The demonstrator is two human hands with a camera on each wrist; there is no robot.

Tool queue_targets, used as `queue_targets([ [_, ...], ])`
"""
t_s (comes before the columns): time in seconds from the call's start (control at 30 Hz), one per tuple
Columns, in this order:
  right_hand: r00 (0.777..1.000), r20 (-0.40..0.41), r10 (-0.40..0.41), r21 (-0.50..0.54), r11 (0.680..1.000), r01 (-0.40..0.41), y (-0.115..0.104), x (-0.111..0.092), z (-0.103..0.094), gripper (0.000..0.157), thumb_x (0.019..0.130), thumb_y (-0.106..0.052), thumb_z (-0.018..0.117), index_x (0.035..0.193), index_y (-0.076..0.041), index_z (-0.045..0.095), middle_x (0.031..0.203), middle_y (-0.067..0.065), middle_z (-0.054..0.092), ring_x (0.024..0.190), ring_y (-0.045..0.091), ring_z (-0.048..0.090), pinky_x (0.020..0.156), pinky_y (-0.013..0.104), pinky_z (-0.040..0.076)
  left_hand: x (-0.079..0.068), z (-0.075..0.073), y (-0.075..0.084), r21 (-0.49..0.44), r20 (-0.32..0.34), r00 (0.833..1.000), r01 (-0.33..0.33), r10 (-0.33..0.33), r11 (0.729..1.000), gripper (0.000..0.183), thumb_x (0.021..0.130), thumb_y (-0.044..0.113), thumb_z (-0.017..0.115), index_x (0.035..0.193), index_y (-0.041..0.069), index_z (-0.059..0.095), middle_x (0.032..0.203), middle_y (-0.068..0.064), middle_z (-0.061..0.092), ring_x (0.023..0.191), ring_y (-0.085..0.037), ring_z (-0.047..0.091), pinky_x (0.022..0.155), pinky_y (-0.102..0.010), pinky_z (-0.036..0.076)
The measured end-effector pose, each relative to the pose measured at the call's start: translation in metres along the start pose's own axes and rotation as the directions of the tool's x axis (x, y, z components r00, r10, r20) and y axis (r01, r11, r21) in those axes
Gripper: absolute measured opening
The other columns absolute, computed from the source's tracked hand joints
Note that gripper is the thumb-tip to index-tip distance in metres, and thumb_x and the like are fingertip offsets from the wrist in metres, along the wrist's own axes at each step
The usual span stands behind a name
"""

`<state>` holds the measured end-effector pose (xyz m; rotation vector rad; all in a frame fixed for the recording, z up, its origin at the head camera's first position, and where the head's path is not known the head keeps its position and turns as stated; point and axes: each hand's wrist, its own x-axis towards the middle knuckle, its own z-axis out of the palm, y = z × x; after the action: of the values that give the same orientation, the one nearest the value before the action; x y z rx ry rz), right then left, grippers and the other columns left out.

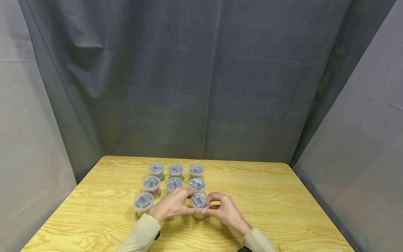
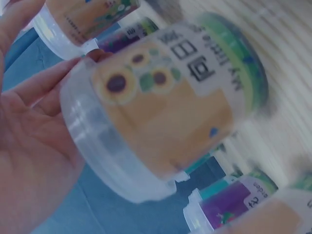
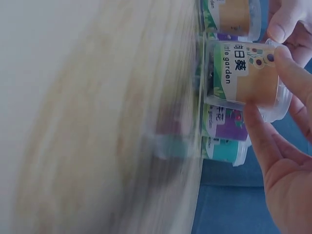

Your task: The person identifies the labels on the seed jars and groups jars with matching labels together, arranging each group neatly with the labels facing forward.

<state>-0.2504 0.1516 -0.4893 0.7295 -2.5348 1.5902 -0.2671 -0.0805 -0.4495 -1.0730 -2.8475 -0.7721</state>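
A clear lidded plastic cup (image 1: 199, 206) with an orange sunflower label stands at the front right of a group of similar cups. My right hand (image 1: 225, 210) pinches it, with one finger and the thumb on opposite sides of its lid end. From the left, my left hand (image 1: 174, 204) holds the same cup near its rim with thumb and forefinger. Under the left hand and mostly hidden in the head view is another sunflower cup (image 2: 161, 107), large in the left wrist view. The front left cup (image 1: 143, 202) stands beside the left wrist.
Behind are a middle row, with a purple-labelled cup (image 3: 226, 122), and a back row, with a teal-labelled cup (image 3: 222, 148). All stand on a wooden table (image 1: 277, 203). A grey curtain (image 1: 201, 87) hangs behind, with pale panels at both sides.
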Motion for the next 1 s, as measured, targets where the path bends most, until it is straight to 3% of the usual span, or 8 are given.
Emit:
queue_targets([
  [0.27, 1.0, -0.006, 0.005, -0.081, 0.997, -0.005, -0.005, 0.002, 0.011, 0.028, 0.073, -0.029, 0.086, 0.088, -0.014, 0.067, 0.107, 0.006, 0.066, 0.1, 0.023, 0.066, 0.077, 0.025, 0.06, -0.002, -0.003, -0.006, 0.059, 0.015, 1.0, -0.009, 0.008, 0.998, 0.059, 0.078, 0.049, 0.078, 0.123, 0.014, 0.066, 0.118, 0.001, 0.07, 0.106, -0.017, 0.066, 0.091, -0.031, 0.055],
  [0.5, 1.0, 0.011, 0.028, -0.094, 0.995, -0.027, -0.007, 0.005, 0.014, 0.028, 0.072, -0.025, 0.087, 0.088, -0.014, 0.065, 0.106, 0.004, 0.064, 0.1, 0.021, 0.065, 0.078, 0.024, 0.06, -0.003, -0.003, -0.008, 0.073, 0.019, 1.0, -0.009, 0.008, 0.997, 0.062, 0.075, 0.052, 0.079, 0.122, 0.014, 0.067, 0.116, 0.001, 0.071, 0.104, -0.015, 0.067, 0.089, -0.029, 0.056],
  [0.8, 1.0, -0.008, 0.015, -0.176, 0.984, -0.016, -0.014, 0.004, 0.018, 0.039, 0.07, -0.033, 0.087, 0.089, -0.009, 0.064, 0.09, 0.004, 0.057, 0.084, 0.021, 0.065, 0.072, 0.02, 0.059, -0.004, -0.006, -0.01, 0.093, 0.049, 0.999, 0.0, -0.004, 0.996, 0.073, 0.074, 0.053, 0.079, 0.13, 0.01, 0.063, 0.128, -0.004, 0.066, 0.115, -0.019, 0.063, 0.098, -0.034, 0.053],
  [1.0, 1.0, 0.018, 0.008, -0.198, 0.98, -0.004, -0.015, 0.006, 0.016, 0.039, 0.072, -0.035, 0.086, 0.089, -0.01, 0.062, 0.091, 0.006, 0.057, 0.087, 0.021, 0.067, 0.074, 0.026, 0.06, -0.003, -0.008, -0.011, 0.082, 0.068, 0.998, -0.003, -0.002, 0.997, 0.071, 0.075, 0.049, 0.079, 0.131, 0.009, 0.062, 0.13, -0.004, 0.065, 0.116, -0.019, 0.063, 0.099, -0.034, 0.052],
])
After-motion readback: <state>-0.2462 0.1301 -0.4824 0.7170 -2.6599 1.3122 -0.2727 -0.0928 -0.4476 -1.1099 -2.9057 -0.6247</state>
